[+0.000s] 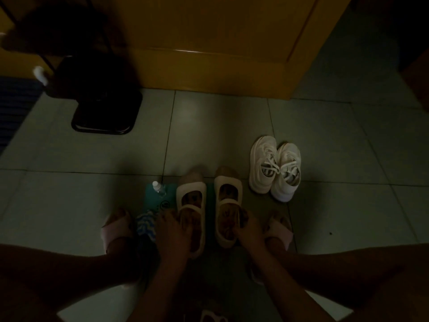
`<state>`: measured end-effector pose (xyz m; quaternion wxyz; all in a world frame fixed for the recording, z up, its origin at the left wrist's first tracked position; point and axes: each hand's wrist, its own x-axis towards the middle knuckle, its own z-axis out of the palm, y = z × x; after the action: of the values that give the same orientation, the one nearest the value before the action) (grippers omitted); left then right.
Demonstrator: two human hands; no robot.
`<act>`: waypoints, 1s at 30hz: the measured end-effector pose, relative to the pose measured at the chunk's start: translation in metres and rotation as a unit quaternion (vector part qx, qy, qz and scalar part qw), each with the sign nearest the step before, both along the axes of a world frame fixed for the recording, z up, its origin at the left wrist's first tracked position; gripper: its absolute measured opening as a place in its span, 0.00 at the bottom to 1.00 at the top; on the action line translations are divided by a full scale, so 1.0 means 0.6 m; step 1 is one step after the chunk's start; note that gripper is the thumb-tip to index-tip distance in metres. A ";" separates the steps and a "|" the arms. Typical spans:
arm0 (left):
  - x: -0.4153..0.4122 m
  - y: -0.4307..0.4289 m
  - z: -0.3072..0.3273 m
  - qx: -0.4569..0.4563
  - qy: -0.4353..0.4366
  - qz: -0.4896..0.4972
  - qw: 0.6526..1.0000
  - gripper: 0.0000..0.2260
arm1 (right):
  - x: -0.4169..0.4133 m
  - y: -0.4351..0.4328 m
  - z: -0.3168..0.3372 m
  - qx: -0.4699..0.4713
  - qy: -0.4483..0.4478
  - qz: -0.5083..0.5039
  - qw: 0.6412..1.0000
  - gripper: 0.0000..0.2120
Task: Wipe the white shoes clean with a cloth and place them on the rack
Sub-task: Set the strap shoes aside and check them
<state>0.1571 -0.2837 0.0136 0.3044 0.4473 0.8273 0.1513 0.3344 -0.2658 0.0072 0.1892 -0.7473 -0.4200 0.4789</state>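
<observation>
While left hand curls round left strap shoe heel, right hand grips right strap shoe heel, white sneakers beyond right hand, cloth beside left hand

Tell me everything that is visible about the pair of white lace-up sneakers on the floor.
The white lace-up sneakers look like knit or mesh fabric on thick white soles. Their white laces cross above darker openings. They stand upright, side by side and touching each other, toes toward the yellow door, on the tiled floor, just right of the strap shoes. Nothing else touches them.
</observation>
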 end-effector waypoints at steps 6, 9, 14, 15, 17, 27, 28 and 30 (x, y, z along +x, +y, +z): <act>0.000 -0.009 -0.014 -0.070 -0.129 -0.014 0.989 0.37 | 0.002 -0.019 0.005 -0.007 0.006 0.049 0.999 0.23; 0.003 -0.003 -0.013 -0.089 -0.159 -0.017 0.983 0.44 | 0.003 -0.029 0.008 -0.007 0.011 0.052 0.999 0.22; 0.019 -0.002 -0.016 -0.119 -0.080 -0.056 0.988 0.50 | -0.017 -0.017 0.013 -0.035 0.015 0.002 0.999 0.34; 0.021 0.000 -0.018 -0.121 -0.077 -0.054 0.988 0.50 | -0.024 -0.013 0.010 -0.036 0.010 0.002 0.999 0.38; 0.024 0.006 -0.020 -0.127 -0.074 -0.046 0.988 0.49 | -0.041 -0.009 0.003 -0.040 -0.004 0.006 0.999 0.45; 0.025 0.016 -0.023 -0.119 -0.007 -0.063 0.991 0.40 | -0.063 -0.011 -0.013 -0.050 -0.111 0.032 0.992 0.45; 0.025 0.015 -0.022 -0.115 -0.005 -0.064 0.991 0.39 | -0.062 -0.013 -0.011 -0.039 -0.106 0.026 0.993 0.43; 0.029 0.012 -0.020 -0.108 -0.006 -0.060 0.992 0.38 | -0.060 -0.013 -0.007 -0.018 -0.075 0.011 0.997 0.40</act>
<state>0.1744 -0.2767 0.0018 0.3641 0.4601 0.8085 0.0451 0.2985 -0.2738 0.0028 0.1387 -0.7798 -0.4324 0.4310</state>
